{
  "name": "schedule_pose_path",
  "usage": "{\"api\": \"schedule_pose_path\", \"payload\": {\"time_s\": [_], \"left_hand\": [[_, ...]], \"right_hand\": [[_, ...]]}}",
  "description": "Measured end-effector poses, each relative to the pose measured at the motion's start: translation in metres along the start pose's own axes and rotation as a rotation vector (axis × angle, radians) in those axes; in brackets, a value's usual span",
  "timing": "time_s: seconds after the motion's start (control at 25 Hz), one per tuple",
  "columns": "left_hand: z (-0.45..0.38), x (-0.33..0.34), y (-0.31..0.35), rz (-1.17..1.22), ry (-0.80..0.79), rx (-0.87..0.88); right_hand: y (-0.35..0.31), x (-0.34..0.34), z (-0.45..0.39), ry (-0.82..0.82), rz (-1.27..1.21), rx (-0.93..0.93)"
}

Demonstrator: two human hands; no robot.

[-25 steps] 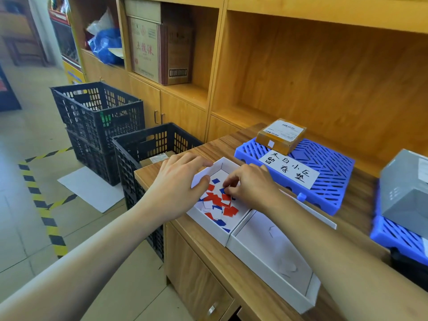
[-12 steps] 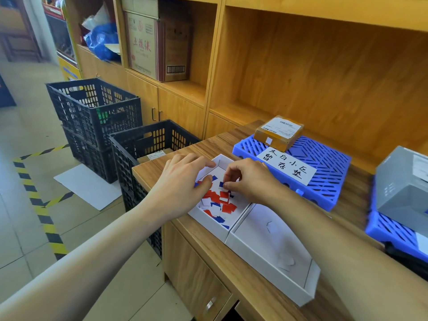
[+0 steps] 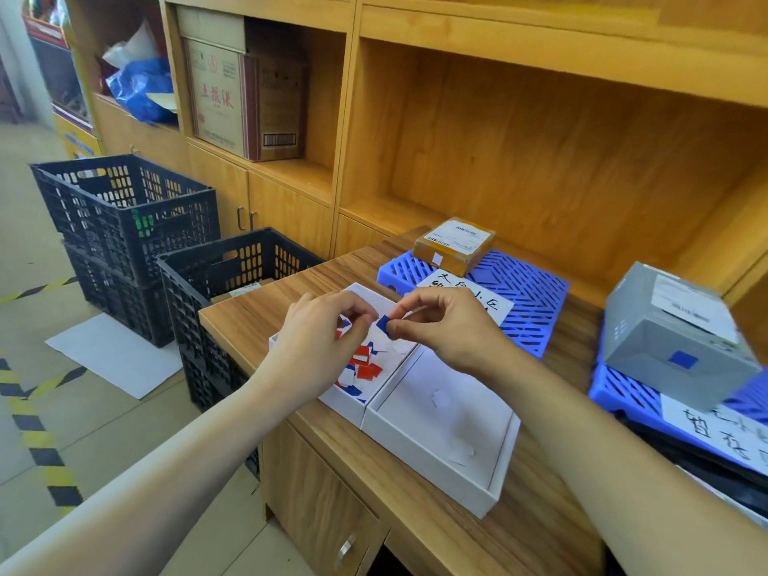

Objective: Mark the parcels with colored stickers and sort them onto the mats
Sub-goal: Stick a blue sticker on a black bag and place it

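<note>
A: Over the white box (image 3: 305,370) of loose stickers (image 3: 365,365), what are the hands doing?

B: The right hand (image 3: 446,330) pinches a blue sticker (image 3: 383,324) between thumb and forefinger, its grip clamped on that small piece. The left hand (image 3: 320,347) is just beside it, fingers curled in toward the same piece; whether its grip actually touches the sticker, I cannot tell.

A: And the box itself?

B: It sits near the front-left edge of the wooden worktop (image 3: 257,309), holding red, blue and white scraps. Touching its right side is a second white tray (image 3: 436,442) with only a few pale bits of paper in it.

A: Where are the parcels?

B: A brown parcel (image 3: 455,243) with a printed label lies on the far edge of the blue mat (image 3: 536,301) behind the hands; a small white square shows on its near face. A grey parcel (image 3: 673,338) rests on another blue mat (image 3: 619,392) at the right, and it carries a blue square on its front. Each mat has a white handwritten label; the one on the first mat is partly hidden by the right hand.

A: Anything off the worktop?

B: Black crates (image 3: 124,218) on the floor at the left, one stacked on another and a third (image 3: 220,284) pressed against the worktop's end. A white sheet (image 3: 116,355) lies on the floor by them. In the wooden shelves behind stand a cardboard carton (image 3: 245,93) and a blue bag (image 3: 141,89).
</note>
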State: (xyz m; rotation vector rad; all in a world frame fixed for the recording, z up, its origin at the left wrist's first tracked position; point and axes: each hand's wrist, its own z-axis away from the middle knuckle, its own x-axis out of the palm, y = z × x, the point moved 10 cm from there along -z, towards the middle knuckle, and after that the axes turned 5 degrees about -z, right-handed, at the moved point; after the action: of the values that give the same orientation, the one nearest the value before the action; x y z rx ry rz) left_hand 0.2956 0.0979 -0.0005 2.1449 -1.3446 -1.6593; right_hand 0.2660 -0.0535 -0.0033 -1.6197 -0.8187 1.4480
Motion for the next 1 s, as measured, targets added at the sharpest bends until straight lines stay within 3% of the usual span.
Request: {"api": "schedule_pose_path", "payload": {"time_s": [0.2, 0.44, 0.76, 1.0], "left_hand": [[0.003, 0.001, 0.014, 0.185, -0.014, -0.008], [0.009, 0.012, 0.016, 0.481, -0.087, -0.17], [0.015, 0.028, 0.029, 0.613, -0.19, -0.229], [0.018, 0.035, 0.035, 0.632, -0.188, -0.272]], "right_hand": [[-0.007, -0.012, 0.021, 0.061, -0.109, -0.018], [0.003, -0.024, 0.039, 0.121, -0.276, 0.073], [0.009, -0.037, 0.056, 0.15, -0.318, 0.094], [0.004, -0.045, 0.071, 0.167, -0.272, 0.003]]}}
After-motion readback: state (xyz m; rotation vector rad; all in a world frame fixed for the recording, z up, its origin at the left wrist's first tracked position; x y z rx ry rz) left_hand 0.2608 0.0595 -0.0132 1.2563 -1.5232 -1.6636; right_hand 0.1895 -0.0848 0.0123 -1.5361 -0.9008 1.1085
